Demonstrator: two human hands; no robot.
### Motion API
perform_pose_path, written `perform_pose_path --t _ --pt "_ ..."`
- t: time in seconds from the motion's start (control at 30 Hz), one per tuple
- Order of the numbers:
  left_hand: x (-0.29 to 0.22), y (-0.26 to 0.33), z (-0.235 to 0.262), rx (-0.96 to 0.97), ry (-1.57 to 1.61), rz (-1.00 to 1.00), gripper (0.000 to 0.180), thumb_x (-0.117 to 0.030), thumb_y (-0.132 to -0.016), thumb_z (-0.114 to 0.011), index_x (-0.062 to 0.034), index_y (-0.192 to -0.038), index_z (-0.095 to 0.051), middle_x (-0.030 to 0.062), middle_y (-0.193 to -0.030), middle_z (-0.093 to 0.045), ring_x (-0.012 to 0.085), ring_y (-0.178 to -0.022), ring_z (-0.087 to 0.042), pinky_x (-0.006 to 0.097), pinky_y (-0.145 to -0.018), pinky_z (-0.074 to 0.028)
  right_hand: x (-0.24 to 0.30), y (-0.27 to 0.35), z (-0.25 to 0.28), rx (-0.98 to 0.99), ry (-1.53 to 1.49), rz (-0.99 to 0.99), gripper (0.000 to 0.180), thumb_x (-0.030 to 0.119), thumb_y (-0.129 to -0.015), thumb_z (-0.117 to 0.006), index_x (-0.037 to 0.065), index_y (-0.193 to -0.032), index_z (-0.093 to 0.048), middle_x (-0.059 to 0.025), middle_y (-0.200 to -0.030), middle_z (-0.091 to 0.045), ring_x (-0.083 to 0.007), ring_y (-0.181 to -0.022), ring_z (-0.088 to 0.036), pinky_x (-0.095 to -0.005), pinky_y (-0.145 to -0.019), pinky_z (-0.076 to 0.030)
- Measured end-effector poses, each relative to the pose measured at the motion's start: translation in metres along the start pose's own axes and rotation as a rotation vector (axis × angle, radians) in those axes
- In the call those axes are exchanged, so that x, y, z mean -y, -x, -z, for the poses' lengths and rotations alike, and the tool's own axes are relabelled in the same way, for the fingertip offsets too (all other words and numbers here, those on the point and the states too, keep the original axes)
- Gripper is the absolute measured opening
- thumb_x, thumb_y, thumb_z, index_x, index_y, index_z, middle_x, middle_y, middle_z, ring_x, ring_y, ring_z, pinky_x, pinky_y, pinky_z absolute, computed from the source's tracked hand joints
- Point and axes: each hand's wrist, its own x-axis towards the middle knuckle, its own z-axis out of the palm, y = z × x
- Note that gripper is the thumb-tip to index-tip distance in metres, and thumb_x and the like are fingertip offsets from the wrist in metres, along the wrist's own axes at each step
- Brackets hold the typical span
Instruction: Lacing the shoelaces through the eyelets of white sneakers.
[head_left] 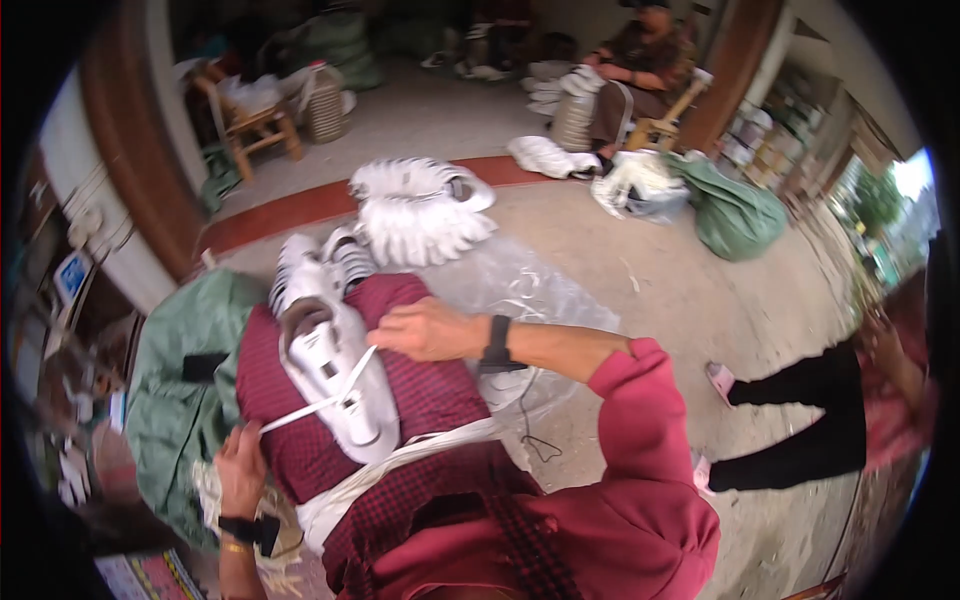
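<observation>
A white sneaker (368, 405) lies on a dark red checked cushion (440, 375) in front of me, its toe toward my body. A white shoelace (300, 413) runs from the shoe's front eyelets out to both sides. My left hand (240, 465), low at the left of the cushion, is closed on one stretch of the lace. Above the shoe's right side, my right hand (425, 332) pinches the other stretch. Both stretches look taut. A bundle of loose white laces (400, 452) lies across my lap.
Striped white shoes (295, 270) stand beyond the cushion, with rows of white shoes (420, 225) on the floor behind. A green sack (165, 350) carrying a black phone-like object (205, 368) is at left. One person (645, 60) sits far right; another (840, 420) stands nearer.
</observation>
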Motion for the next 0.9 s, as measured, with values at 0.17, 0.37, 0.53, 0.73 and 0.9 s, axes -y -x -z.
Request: perform_pose_path --t 0.17,0.37,0.53,0.73,0.9 --pt "0.055 0.058 0.019 -0.032 -0.039 0.137 0.026 0.003 -0.095 -0.047 0.0013 -0.117 -0.059 0.0312 -0.096 -0.061 0.0498 -0.087 -0.062 0.051 -0.072 -0.049 0.004 0.013 0.013 -0.022 0.030 0.000 0.007 0.011 -0.085 -0.057 0.009 -0.092 -0.055 -0.0086 -0.079 -0.057 -0.0312 -0.075 -0.062 -0.0436 -0.060 -0.048" --pt "0.068 0.077 0.111 0.044 -0.513 0.454 0.020 -0.014 -0.098 -0.052 0.0009 -0.098 -0.066 0.0300 -0.088 -0.063 0.0465 -0.080 -0.061 0.053 -0.070 -0.049 -0.030 0.089 0.092 0.012 0.221 -0.285 0.008 0.011 -0.088 -0.057 0.007 -0.092 -0.051 -0.0143 -0.076 -0.059 -0.0380 -0.074 -0.062 -0.0489 -0.062 -0.048" --pt "0.112 0.076 0.108 -0.110 -0.586 0.485 0.018 -0.012 -0.096 -0.055 -0.0005 -0.104 -0.066 0.0289 -0.093 -0.063 0.0452 -0.085 -0.062 0.053 -0.074 -0.050 -0.044 0.152 0.164 0.017 0.492 -0.552 0.007 0.012 -0.090 -0.055 0.006 -0.093 -0.053 -0.0151 -0.076 -0.059 -0.0385 -0.077 -0.063 -0.0504 -0.065 -0.048" --pt "0.154 0.067 0.111 -0.351 -0.670 0.374 0.020 -0.008 -0.096 -0.055 -0.0033 -0.112 -0.065 0.0262 -0.100 -0.063 0.0434 -0.090 -0.062 0.051 -0.076 -0.051 -0.038 0.215 0.243 0.012 0.843 -0.766 0.006 0.010 -0.089 -0.053 0.006 -0.093 -0.055 -0.0174 -0.078 -0.063 -0.0376 -0.078 -0.064 -0.0491 -0.066 -0.051" --pt "0.175 0.125 0.189 -0.456 -0.895 0.332 0.025 -0.005 -0.095 -0.056 -0.0056 -0.119 -0.064 0.0240 -0.106 -0.062 0.0419 -0.094 -0.063 0.049 -0.078 -0.051 -0.026 0.260 0.295 -0.029 1.015 -0.981 0.010 0.013 -0.093 -0.053 0.008 -0.098 -0.060 -0.0171 -0.077 -0.060 -0.0377 -0.080 -0.061 -0.0479 -0.069 -0.050"
